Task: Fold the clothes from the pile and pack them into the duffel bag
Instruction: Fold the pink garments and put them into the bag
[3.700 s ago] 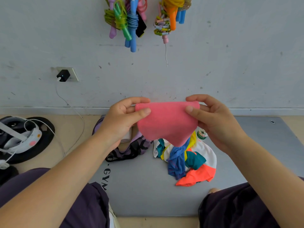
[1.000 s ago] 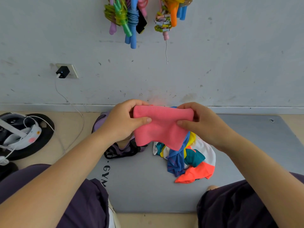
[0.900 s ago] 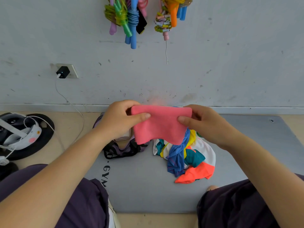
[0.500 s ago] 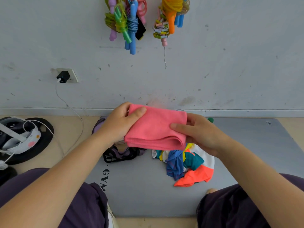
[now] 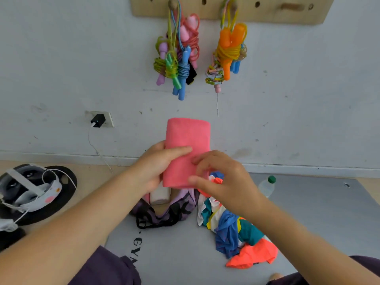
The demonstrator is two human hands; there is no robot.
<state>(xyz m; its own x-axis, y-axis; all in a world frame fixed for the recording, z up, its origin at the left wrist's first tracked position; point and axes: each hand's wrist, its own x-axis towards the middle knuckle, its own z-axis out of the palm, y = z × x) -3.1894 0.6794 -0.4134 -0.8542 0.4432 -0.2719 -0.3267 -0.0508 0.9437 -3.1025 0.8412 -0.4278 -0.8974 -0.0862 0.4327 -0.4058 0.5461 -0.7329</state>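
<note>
At far left, a white and grey strapped headset (image 5: 30,188) rests on a round black disc on the tan floor. Moving right, the left hand (image 5: 156,167) has a closed grip on a pink, soft-napped cloth folded into a neat upright rectangle (image 5: 187,149), thumb across its front. The cloth is held in the air before the pale wall, above the open purple-patterned fabric duffel bag (image 5: 168,210), where a pale rolled item already lies. The right hand (image 5: 224,179) hovers at the cloth's lower right edge, fingers loosely curled; whether it pinches the fabric cannot be told. Risk, as a judgement: with only one sure hold, the limp layers could slip and fall open on the way down into the bag. Right again, a crumpled pile of thin, slick blue, teal, white and orange garments (image 5: 236,229) sits on the smooth grey gym mat (image 5: 318,212). Just beyond stands a clear plastic bottle with a green cap (image 5: 267,186), which a sweeping arm could topple.
</note>
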